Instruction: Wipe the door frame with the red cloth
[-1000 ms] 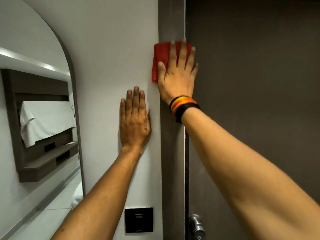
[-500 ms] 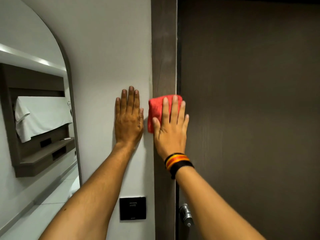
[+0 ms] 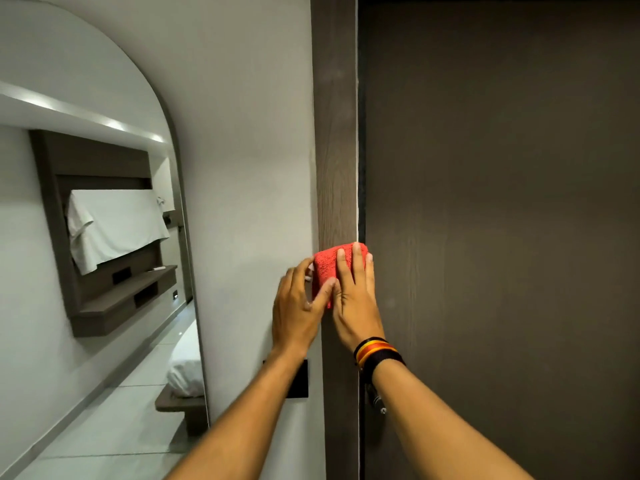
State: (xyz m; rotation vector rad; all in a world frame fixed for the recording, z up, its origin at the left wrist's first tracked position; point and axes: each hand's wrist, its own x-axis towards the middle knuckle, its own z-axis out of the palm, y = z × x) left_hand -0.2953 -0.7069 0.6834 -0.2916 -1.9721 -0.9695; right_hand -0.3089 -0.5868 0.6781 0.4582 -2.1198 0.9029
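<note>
The dark wooden door frame [image 3: 335, 133] runs vertically between the white wall and the dark door. A folded red cloth [image 3: 325, 268] is pressed flat against the frame at mid height. My right hand [image 3: 356, 299] lies over the cloth with its fingers spread, a striped wristband on the wrist. My left hand [image 3: 298, 306] has come beside it, its fingers curled onto the cloth's left edge and its thumb on the cloth's front.
The dark door [image 3: 502, 237] fills the right side, with a metal handle [image 3: 375, 400] low beside my right wrist. A black wall switch [image 3: 299, 379] sits below my left hand. An arched mirror [image 3: 86, 237] on the left wall reflects a room.
My right hand has slid the cloth down the frame from high up to mid height. My left hand has left its flat rest on the wall and moved right onto the cloth.
</note>
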